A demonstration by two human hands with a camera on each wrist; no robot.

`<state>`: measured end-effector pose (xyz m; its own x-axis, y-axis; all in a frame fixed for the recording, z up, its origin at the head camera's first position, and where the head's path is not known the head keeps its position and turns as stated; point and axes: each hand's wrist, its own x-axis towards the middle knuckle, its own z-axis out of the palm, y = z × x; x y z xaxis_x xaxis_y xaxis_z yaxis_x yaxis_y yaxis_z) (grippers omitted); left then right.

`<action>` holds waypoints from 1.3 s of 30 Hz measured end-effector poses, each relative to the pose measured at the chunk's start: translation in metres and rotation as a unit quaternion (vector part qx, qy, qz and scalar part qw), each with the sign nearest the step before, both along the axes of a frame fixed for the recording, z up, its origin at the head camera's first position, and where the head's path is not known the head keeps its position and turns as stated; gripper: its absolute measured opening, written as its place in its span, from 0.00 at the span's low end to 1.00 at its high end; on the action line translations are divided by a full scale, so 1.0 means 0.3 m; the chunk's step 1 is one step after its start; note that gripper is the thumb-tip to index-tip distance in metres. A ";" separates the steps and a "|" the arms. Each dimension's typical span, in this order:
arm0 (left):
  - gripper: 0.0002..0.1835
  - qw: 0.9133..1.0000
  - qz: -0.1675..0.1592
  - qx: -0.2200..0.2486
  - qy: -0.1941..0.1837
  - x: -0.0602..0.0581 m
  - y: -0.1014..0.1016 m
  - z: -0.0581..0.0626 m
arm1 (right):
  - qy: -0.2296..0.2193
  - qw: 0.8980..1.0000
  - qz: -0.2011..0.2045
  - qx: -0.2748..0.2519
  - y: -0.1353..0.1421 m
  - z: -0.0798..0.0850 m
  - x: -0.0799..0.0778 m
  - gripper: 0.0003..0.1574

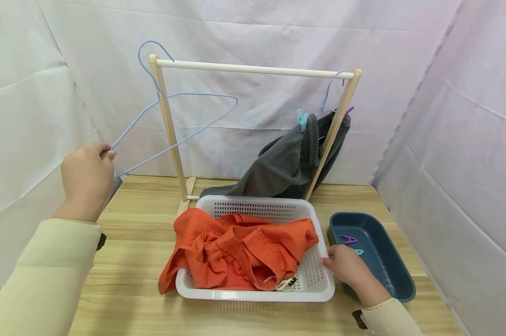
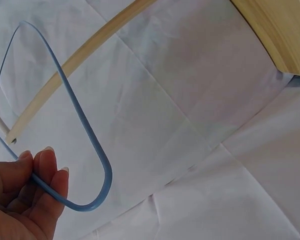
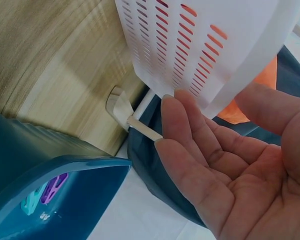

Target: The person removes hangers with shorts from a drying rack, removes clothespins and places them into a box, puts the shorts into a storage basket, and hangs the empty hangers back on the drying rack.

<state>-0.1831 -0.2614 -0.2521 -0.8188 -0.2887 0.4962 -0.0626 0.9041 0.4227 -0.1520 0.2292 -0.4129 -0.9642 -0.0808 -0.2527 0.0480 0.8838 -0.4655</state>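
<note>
My left hand [image 1: 89, 179] pinches a light blue wire clothes hanger [image 1: 202, 128] at its left corner. The hanger is up in front of the rack's left post, its hook near the left end of the rail. In the left wrist view, thumb and fingers close on the blue wire [image 2: 101, 155]. At the right side of a white plastic basket [image 1: 253, 295], my right hand [image 1: 349, 268] holds the rim, thumb over the edge and fingers along the outer wall. Orange drawstring shorts [image 1: 219, 252] lie crumpled in the basket, one part draped over its left side.
Behind the basket stands a wooden rack [image 1: 253, 69]. Dark grey trousers [image 1: 273, 161] hang at its right end from another blue hanger [image 1: 326, 95], with a light blue clothespin [image 1: 301, 120] on the waistband. A dark blue tub [image 1: 387, 261] at right holds purple and light blue clothespins.
</note>
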 end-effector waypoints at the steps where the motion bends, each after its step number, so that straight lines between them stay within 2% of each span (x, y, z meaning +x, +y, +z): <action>1: 0.14 1.000 0.001 0.001 -0.004 -0.002 0.000 0.001 | 0.000 1.000 0.000 0.001 0.000 0.000 0.000 0.12; 15: 0.15 1.000 0.008 0.002 -0.029 -0.032 -0.002 0.010 | 0.000 1.000 0.002 -0.004 0.005 -0.005 -0.008 0.14; 22: 0.15 0.999 0.007 -0.003 -0.048 -0.051 0.001 0.023 | -0.004 1.000 0.001 -0.004 0.006 -0.005 -0.009 0.14; 29: 0.18 0.997 0.010 0.013 -0.078 -0.067 0.003 0.032 | -0.003 1.000 0.001 -0.006 0.005 0.001 -0.005 0.14; 39: 0.17 0.996 0.012 0.007 -0.084 -0.087 0.007 0.035 | -0.011 1.000 -0.005 -0.012 0.004 0.004 -0.008 0.15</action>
<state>-0.2092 -0.2594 -0.2417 -0.8827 -0.3147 0.3489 -0.1547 0.8958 0.4166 -0.1542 0.2304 -0.4117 -0.9589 -0.0777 -0.2728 0.0671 0.8723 -0.4844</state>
